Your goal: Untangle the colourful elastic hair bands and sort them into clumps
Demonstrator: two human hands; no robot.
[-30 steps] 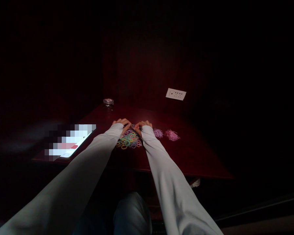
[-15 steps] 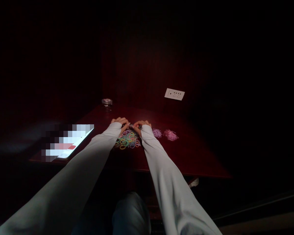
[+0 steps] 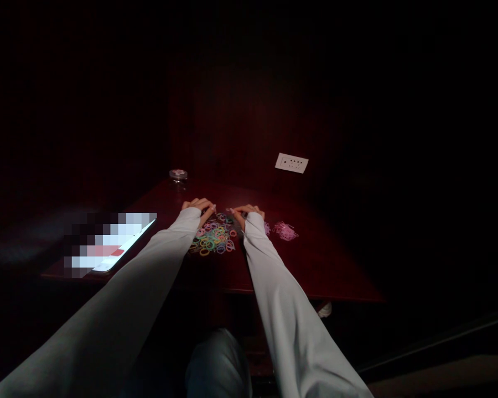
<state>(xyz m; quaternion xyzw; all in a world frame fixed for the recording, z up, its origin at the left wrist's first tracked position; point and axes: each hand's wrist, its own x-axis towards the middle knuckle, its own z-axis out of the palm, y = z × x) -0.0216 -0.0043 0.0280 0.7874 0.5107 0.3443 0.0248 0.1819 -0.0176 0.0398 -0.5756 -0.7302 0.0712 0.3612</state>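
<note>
A pile of small multicoloured elastic bands lies on the dark red table between my forearms. At its far left edge is my left hand, with thumb and fingertips brought together in a pinch. My right hand is at the far right side of the pile, its fingertips also pinched and pointing left. A gap separates the two hands. Whatever the fingertips hold, if anything, is too small to make out. Beyond my right wrist are a purple bunch, partly hidden by the sleeve, and a pink bunch of thin bands.
On the left of the table a lit tablet-like screen is partly blurred out. A clear lidded jar stands at the far left corner. A white power socket is on the back wall. The surroundings are very dark.
My hands have moved apart: the left went left and the right went a little right, uncovering more of the pile between them. The whole view has shifted slightly.
</note>
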